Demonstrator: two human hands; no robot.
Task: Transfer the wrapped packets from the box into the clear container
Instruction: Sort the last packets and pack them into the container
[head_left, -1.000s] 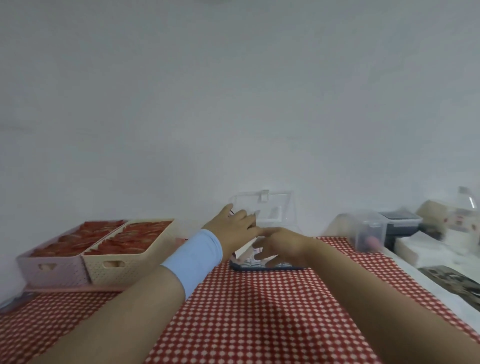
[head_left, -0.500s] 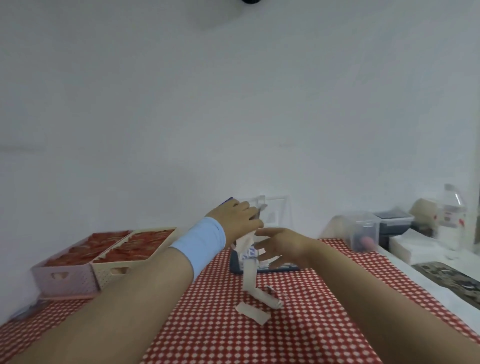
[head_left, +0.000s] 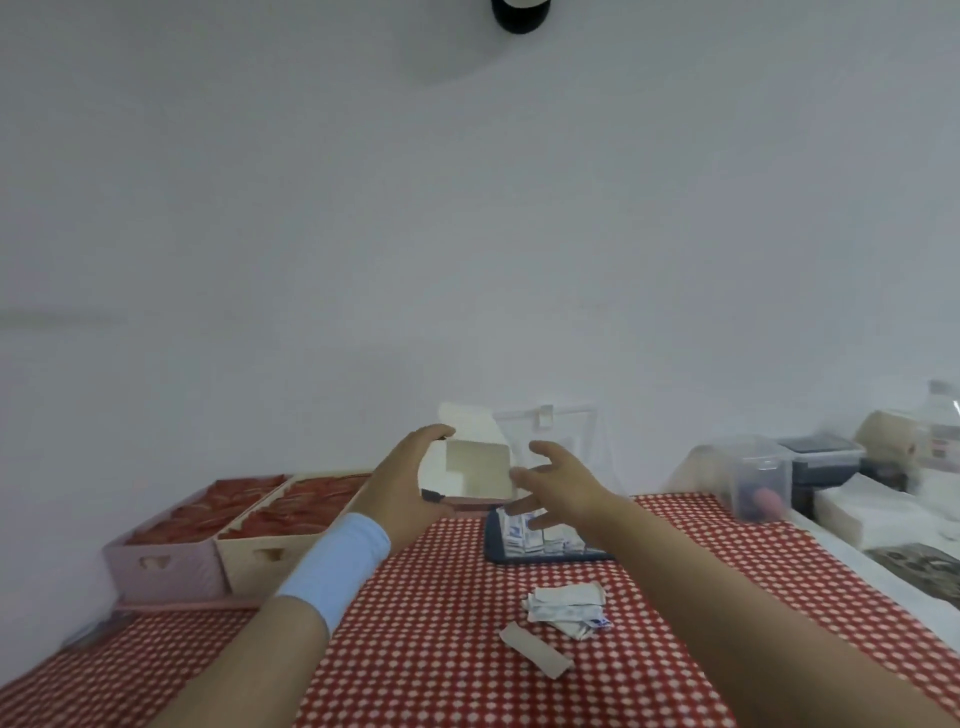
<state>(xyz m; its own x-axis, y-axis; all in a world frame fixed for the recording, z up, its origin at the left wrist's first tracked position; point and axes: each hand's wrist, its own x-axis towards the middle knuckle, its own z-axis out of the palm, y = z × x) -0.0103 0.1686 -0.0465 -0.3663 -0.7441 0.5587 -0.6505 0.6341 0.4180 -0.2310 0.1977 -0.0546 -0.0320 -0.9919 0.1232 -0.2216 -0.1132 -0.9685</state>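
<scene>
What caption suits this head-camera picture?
Left hand holds the opened white box by the clear container; some wrapped packets lie on the checked tablecloth.

Open white box (head_left: 475, 465) aloft; loose packets (head_left: 566, 613) near clear container (head_left: 550, 556).

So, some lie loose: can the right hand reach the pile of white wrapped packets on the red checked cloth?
Probably yes: the pile of white wrapped packets lies uncovered close to the open, empty right hand, nothing between.

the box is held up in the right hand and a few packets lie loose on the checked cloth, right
No: the head view shows the box in the left hand; the right hand is open beside it. A few packets do lie loose on the checked cloth.
</scene>
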